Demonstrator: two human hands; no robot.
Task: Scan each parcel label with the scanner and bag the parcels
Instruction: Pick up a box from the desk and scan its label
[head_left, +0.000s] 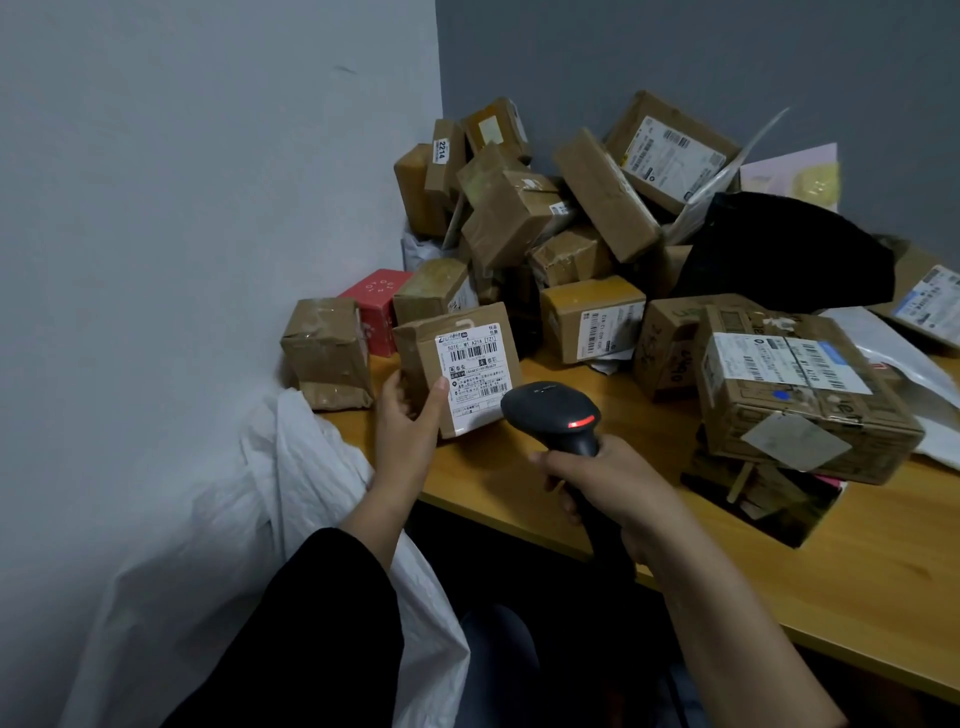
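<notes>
Above the near-left corner of the yellow wooden table (498, 467), your left hand (408, 421) holds a small brown cardboard parcel (457, 371) upright and slightly tilted, its white printed shipping label (474, 376) turned toward you. Your thumb (440, 389) presses flat on the front face, right at the label's left edge. Your other fingers (392, 384) curl round the parcel's left side to the back, so the box is pinched between thumb and fingers. The barcode lines on the label lie clear of your thumb, above and to its right.

Your right hand (608, 488) is wrapped round the grip of a black handheld barcode scanner (553, 410), with the fingers curled tight about the handle. The scanner's head sits just beside the parcel's lower right corner, near the label, and a small red light (582, 422) glows on its top. You cannot tell whether the head touches the box.

A crumpled white plastic sack (291, 499) hangs beside the table's left edge, under your black-sleeved left forearm (322, 623). Behind the held parcel, a heap of brown cardboard parcels (545, 218) rises into the wall corner, with a red box (376, 306) at its left and a black plastic bag (779, 249) at its right.
</notes>
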